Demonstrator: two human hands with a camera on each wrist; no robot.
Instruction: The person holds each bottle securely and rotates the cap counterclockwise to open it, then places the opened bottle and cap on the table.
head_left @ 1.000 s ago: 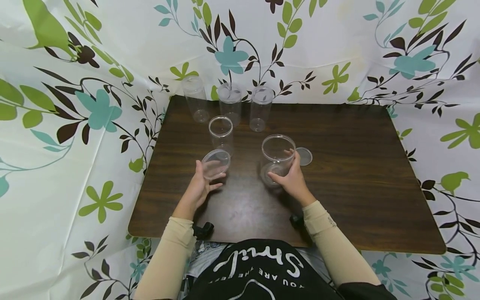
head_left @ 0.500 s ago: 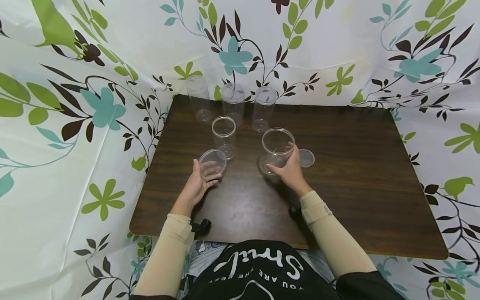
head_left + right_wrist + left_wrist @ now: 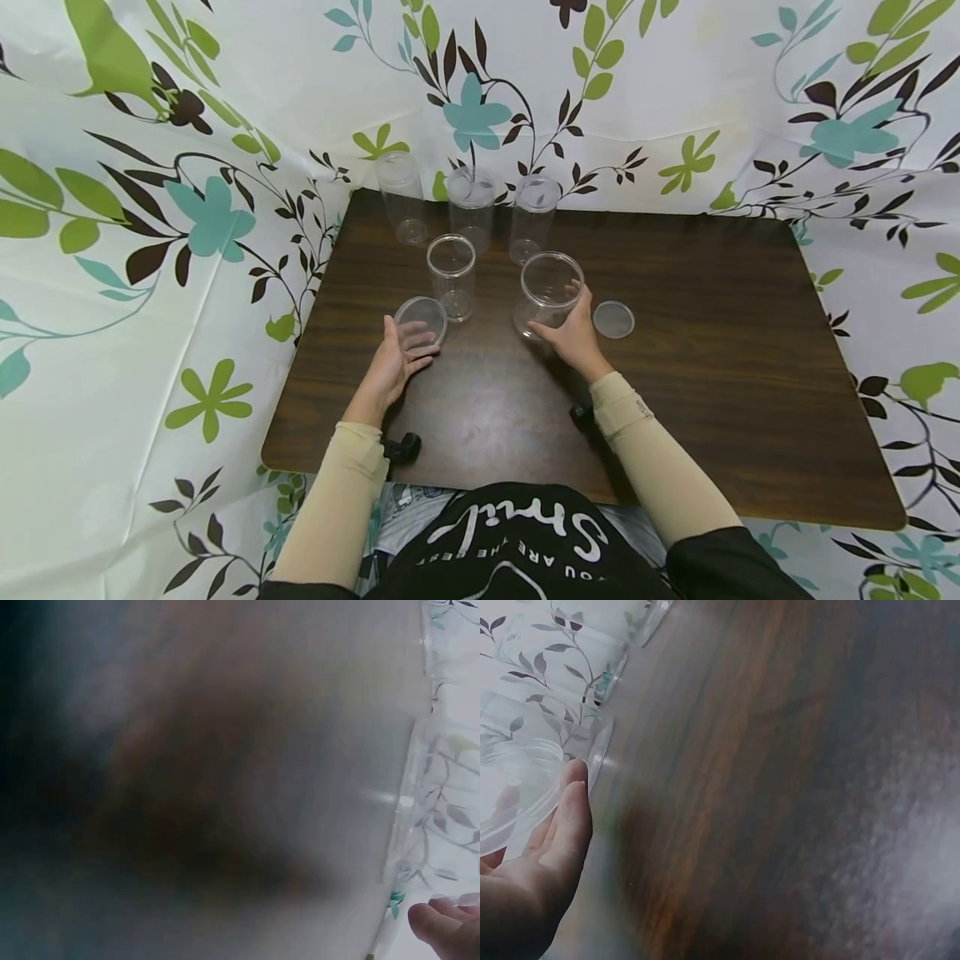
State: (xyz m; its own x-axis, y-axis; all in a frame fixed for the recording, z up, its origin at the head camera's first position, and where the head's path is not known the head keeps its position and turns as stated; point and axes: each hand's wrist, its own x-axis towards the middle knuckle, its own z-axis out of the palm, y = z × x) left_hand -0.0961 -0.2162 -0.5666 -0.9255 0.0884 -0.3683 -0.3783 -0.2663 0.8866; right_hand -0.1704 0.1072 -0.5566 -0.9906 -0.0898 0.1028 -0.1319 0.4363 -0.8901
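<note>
In the head view my left hand (image 3: 386,371) holds a clear round lid (image 3: 422,321) tilted, thumb at its near edge and fingers spread beneath it. The left wrist view shows the same lid (image 3: 521,787) between thumb and fingers. My right hand (image 3: 575,335) grips a wide clear jar (image 3: 546,293) by its right side, thumb in front and fingers behind. The jar stands upright with its mouth uncovered. In the right wrist view only fingertips (image 3: 442,926) show at the lower right corner; most of that view is blurred.
A narrower clear jar (image 3: 453,287), uncovered, stands just beyond the held lid. Along the back edge of the dark wooden table (image 3: 712,375) stand three tall clear jars (image 3: 534,218). Another clear lid (image 3: 613,320) lies flat to the right of my right hand. Patterned cloth (image 3: 262,83) hangs behind.
My right hand has moved the wide jar away from me and slightly left, opening a gap to the lid on the table. My left hand has drifted left with its lid.
</note>
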